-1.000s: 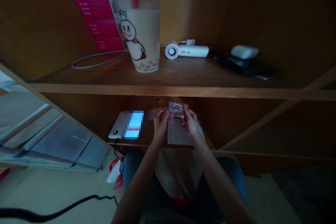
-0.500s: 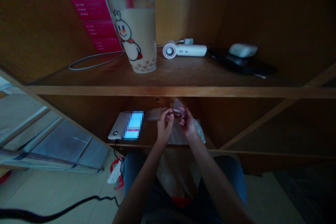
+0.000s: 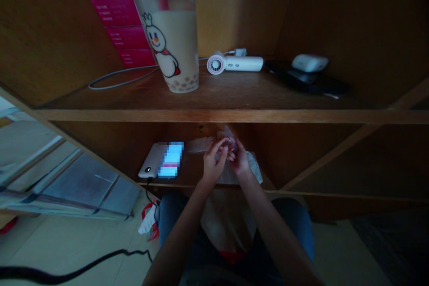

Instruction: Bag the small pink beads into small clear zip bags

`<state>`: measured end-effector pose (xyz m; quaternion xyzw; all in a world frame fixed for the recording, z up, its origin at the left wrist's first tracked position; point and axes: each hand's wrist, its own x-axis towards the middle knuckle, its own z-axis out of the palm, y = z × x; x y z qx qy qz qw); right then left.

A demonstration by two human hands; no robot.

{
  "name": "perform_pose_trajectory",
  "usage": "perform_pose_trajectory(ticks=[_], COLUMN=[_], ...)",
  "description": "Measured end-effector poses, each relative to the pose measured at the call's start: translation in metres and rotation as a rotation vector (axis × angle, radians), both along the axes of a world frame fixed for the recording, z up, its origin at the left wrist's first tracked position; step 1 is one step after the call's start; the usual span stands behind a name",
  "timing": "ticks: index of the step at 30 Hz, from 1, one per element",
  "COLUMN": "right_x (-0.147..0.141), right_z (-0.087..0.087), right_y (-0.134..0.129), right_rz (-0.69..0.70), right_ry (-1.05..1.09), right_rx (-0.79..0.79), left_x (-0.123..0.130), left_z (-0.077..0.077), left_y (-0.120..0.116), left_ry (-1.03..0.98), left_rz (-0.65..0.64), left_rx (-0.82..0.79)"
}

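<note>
Over the lower shelf my left hand [image 3: 214,158] and my right hand [image 3: 239,157] meet at a small clear plastic bag [image 3: 229,134]. The fingers of my right hand are closed on the bag. My left thumb and forefinger are bent at its near side; whatever they pinch is too small to make out. Under and behind the hands lies a larger clear plastic sheet or bag [image 3: 254,169]. Another clear packet [image 3: 197,145] rests left of my left hand.
A lit phone [image 3: 170,160] and a power bank [image 3: 150,161] with a black cable sit on the lower shelf. The upper shelf holds a milk tea cup [image 3: 177,49], a white fan [image 3: 243,63], and a white case [image 3: 310,63] on a dark item.
My left hand has moved slightly right, closer to my right hand. The clear bag sits lower and is more covered by the fingers.
</note>
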<state>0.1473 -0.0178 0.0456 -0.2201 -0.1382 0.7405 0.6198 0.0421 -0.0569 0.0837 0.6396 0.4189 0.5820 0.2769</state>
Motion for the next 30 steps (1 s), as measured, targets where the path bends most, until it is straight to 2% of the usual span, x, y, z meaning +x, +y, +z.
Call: perform_pose_trajectory(ticks=[11,15,22,30], right_x=[-0.004,-0.004,-0.004,-0.006], right_z=[-0.003,-0.008,-0.009,-0.008], right_y=[0.003,0.005,0.005,0.004], right_rz=[0.008,-0.013,-0.026,-0.034], right_ry=[0.053,0.001,-0.014,-0.014], right_rx=[0.038,0.067,0.084,0.025], left_x=[0.003,0.003,0.003,0.002], left_z=[-0.002,-0.005,-0.007,-0.009], left_y=[-0.002,-0.001,0.0,-0.001], left_ry=[0.085,0.17,0.229,0.287], left_rz=[0.039,0.022,0.074,0.09], left_rx=[0.057,0.086,0.115,0.164])
